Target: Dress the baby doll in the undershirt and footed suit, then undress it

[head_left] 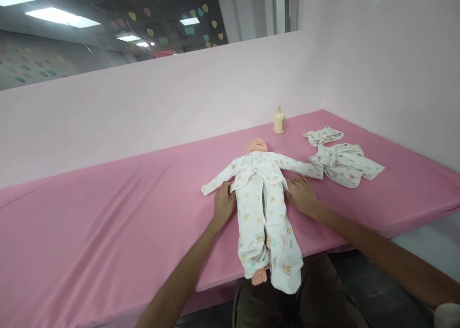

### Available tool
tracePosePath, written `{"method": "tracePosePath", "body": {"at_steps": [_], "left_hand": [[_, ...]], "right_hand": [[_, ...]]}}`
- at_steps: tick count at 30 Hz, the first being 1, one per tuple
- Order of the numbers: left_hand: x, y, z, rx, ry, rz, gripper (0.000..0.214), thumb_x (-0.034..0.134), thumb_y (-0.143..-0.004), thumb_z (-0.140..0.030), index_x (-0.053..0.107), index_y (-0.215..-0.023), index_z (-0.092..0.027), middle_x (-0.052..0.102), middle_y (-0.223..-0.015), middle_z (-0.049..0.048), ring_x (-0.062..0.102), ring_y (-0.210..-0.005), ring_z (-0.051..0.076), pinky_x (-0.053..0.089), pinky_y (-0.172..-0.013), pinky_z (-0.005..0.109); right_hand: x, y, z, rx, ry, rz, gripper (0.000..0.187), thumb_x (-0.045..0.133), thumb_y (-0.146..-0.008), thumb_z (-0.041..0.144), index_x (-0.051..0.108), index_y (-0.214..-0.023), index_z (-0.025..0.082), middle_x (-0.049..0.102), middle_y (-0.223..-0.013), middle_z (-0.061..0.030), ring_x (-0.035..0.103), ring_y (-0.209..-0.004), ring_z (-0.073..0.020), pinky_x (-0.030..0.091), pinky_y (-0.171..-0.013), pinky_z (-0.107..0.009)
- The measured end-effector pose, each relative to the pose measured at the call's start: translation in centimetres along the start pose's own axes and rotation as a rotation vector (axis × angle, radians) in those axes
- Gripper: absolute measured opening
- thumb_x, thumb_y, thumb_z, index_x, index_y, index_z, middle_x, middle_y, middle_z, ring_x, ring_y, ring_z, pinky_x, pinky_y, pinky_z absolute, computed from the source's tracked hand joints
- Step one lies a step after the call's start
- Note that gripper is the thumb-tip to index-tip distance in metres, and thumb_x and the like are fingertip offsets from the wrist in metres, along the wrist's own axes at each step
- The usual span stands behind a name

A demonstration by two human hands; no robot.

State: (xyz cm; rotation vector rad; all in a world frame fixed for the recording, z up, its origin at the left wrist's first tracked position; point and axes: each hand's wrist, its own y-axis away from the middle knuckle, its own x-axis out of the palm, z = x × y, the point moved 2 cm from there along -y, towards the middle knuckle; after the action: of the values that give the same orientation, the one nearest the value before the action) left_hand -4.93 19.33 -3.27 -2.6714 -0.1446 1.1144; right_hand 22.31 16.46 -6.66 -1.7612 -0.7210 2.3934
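Observation:
A baby doll lies on its back, its legs toward me. It wears a white printed baby shirt with long sleeves spread out to both sides, and matching baby pants. One bare foot shows below the left pant leg; the other leg's end is covered by cloth. My left hand is closed at the left side of the waist, pinching the shirt's hem. On the opposite side my right hand grips the hem too, its fingertips partly hidden by cloth.
The pink-covered table meets a white wall at the back and right. Near the back wall stands a pump bottle. To the right lie a folded printed cloth and a crumpled printed baby garment. My legs are against the table's front edge.

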Motion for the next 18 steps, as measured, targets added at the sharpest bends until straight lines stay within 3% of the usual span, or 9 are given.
{"method": "tracePosePath", "body": {"at_steps": [3,6,10,13,15,18], "left_hand": [[-0.7,1.0,-0.1,0.052,-0.077,0.014,0.032,0.042,-0.087,-0.018,0.058,-0.115,-0.019,0.071,-0.105,0.0083,0.065,-0.092,0.025,0.049,-0.074,0.035],[-1.0,2.0,-0.4,0.171,-0.229,0.051,0.046,0.042,-0.084,-0.012,0.055,-0.127,-0.02,0.069,-0.118,0.0085,0.064,-0.105,0.027,0.049,-0.079,0.037],[-1.4,2.0,-2.1,0.311,-0.327,-0.171,0.028,0.042,-0.093,-0.021,0.063,-0.113,-0.019,0.071,-0.111,0.0087,0.064,-0.1,0.024,0.049,-0.077,0.033],[-1.4,1.5,-4.1,0.534,-0.392,-0.253,0.027,0.04,-0.096,-0.021,0.067,-0.097,-0.017,0.069,-0.088,0.0083,0.06,-0.084,0.02,0.046,-0.072,0.031],[-1.2,1.4,-5.4,0.71,-0.432,-0.183,0.026,0.041,-0.095,-0.019,0.066,-0.088,-0.017,0.066,-0.083,0.0075,0.058,-0.083,0.019,0.045,-0.075,0.032],[-1.2,1.6,-6.8,0.879,-0.45,0.028,0.026,0.042,-0.095,-0.017,0.066,-0.085,-0.017,0.068,-0.093,0.0068,0.057,-0.088,0.019,0.044,-0.083,0.034]], "right_hand": [[-0.2,0.4,0.3,-0.014,0.038,0.025,0.017,0.048,-0.084,0.009,0.06,-0.087,0.02,0.069,-0.087,-0.0155,0.06,-0.087,-0.0333,0.04,-0.081,-0.045],[-1.0,0.1,0.5,0.076,-0.047,-0.08,0.015,0.049,-0.088,0.016,0.061,-0.097,0.019,0.068,-0.092,-0.0161,0.06,-0.089,-0.0333,0.042,-0.082,-0.045],[-2.7,-1.3,1.3,0.062,-0.106,-0.199,0.032,0.046,-0.09,0.018,0.058,-0.12,0.019,0.066,-0.107,-0.0118,0.059,-0.097,-0.0291,0.044,-0.085,-0.041],[-3.5,-2.4,2.7,-0.095,-0.084,-0.218,0.025,0.044,-0.089,0.011,0.064,-0.1,0.021,0.066,-0.091,-0.0079,0.058,-0.087,-0.0242,0.043,-0.082,-0.037],[-3.7,-2.7,3.7,-0.195,-0.075,-0.241,0.023,0.044,-0.092,0.012,0.063,-0.084,0.022,0.064,-0.081,-0.0068,0.055,-0.081,-0.0223,0.042,-0.08,-0.035],[-3.7,-2.4,5.0,-0.371,-0.113,-0.213,0.026,0.044,-0.095,0.017,0.062,-0.077,0.023,0.065,-0.082,-0.0063,0.053,-0.081,-0.0213,0.043,-0.079,-0.035]]}}
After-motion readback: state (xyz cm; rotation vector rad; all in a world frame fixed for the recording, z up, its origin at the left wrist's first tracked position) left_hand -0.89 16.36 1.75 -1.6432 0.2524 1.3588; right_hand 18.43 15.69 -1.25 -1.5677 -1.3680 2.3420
